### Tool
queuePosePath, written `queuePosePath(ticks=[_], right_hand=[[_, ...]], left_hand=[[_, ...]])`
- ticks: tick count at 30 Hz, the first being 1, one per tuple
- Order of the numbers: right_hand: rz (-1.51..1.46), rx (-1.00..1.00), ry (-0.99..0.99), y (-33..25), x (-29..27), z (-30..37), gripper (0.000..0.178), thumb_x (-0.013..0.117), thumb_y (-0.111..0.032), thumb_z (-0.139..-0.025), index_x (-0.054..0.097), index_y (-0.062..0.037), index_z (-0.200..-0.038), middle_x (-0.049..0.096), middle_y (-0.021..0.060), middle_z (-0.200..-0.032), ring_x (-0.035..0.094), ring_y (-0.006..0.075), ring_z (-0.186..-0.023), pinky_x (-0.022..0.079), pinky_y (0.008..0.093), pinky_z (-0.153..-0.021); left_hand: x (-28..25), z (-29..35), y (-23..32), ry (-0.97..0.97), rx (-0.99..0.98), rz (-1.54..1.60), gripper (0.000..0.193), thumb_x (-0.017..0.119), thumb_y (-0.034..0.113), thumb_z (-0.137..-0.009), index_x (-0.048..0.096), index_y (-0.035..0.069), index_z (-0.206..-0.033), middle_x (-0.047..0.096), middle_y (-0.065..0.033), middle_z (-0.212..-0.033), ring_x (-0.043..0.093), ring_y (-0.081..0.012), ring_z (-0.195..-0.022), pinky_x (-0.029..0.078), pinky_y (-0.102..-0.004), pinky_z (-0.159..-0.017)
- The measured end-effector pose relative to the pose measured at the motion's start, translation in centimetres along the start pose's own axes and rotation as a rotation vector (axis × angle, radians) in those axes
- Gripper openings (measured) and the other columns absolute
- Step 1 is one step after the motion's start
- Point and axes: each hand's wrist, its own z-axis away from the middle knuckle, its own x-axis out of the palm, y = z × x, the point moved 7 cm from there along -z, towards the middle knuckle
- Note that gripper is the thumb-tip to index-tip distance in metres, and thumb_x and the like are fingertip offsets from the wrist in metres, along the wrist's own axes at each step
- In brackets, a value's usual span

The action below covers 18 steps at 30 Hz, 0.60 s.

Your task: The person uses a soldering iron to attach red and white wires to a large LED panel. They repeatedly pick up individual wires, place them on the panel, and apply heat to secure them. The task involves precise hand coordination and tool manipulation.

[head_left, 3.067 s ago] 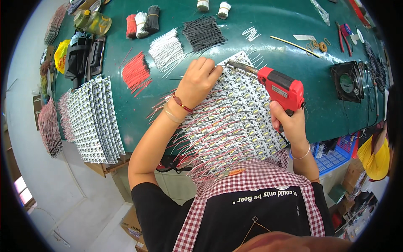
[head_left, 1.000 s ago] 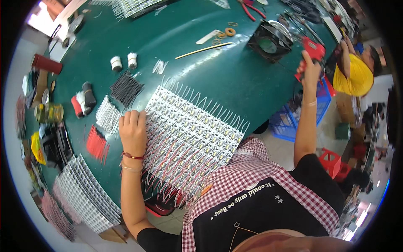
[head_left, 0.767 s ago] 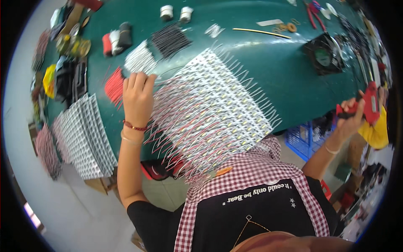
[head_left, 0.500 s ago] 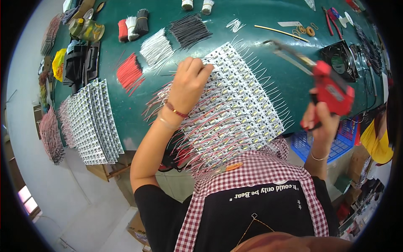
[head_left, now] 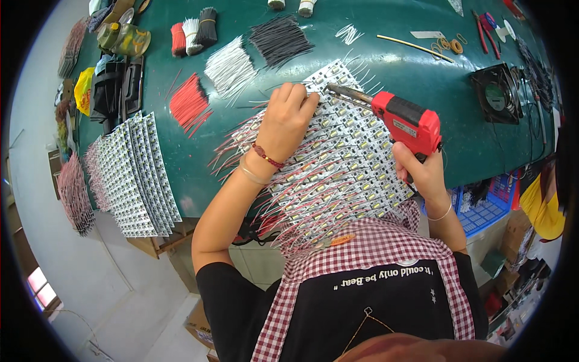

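Observation:
A white panel of small circuit boards (head_left: 377, 158) lies tilted at the table's near edge, against my apron. Red and white wires fringe its left side, and pale wires stick out along its right. My left hand (head_left: 287, 117) rests over the panel's upper left, fingers pinched on a thin wire (head_left: 258, 107) whose dark end trails left. In my right hand (head_left: 424, 171) is a red and black soldering gun (head_left: 410, 120), gripped by its handle. Its metal tip points left, just right of my left fingertips, over or on the panel; exact contact is unclear.
Loose red wires (head_left: 190, 104), white wires (head_left: 230, 67) and black wires (head_left: 280, 41) lie beyond my left hand. Stacked panels (head_left: 136, 181) stand at the left edge. A small black fan (head_left: 496, 95) sits at right, with a blue basket (head_left: 482, 208) below the table edge.
My right hand has brought the soldering gun leftward from the panel's right side, so its tip is now beside my left fingers. The left hand stays pinched at the panel.

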Motion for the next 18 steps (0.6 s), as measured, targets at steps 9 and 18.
queuePosePath(ticks=[9, 18], right_hand=[[0.128, -0.024, -0.003, -0.24, 0.33, -0.17, 0.019, 0.075, -0.018, -0.084, 0.064, -0.0018, -0.084, 0.057, -0.0022, -0.06, 0.051, 0.0041, -0.047, 0.039, 0.0214, -0.043], [0.026, 0.027, 0.017, -0.26, -0.01, -0.03, 0.018, 0.074, -0.017, -0.085, 0.064, -0.0029, -0.087, 0.056, -0.0017, -0.059, 0.051, 0.0054, -0.046, 0.04, 0.0223, -0.043]], left_hand=[[0.23, 0.06, 0.27, -0.005, 0.032, -0.04, 0.024, 0.059, 0.003, -0.071, 0.063, 0.0, -0.094, 0.047, -0.0084, -0.084, 0.048, -0.0239, -0.081, 0.041, -0.0344, -0.07], [-0.11, -0.24, 0.59, 0.0, 0.003, -0.036, 0.025, 0.059, -0.002, -0.071, 0.065, 0.001, -0.096, 0.048, -0.0081, -0.08, 0.049, -0.0241, -0.077, 0.042, -0.035, -0.07]])
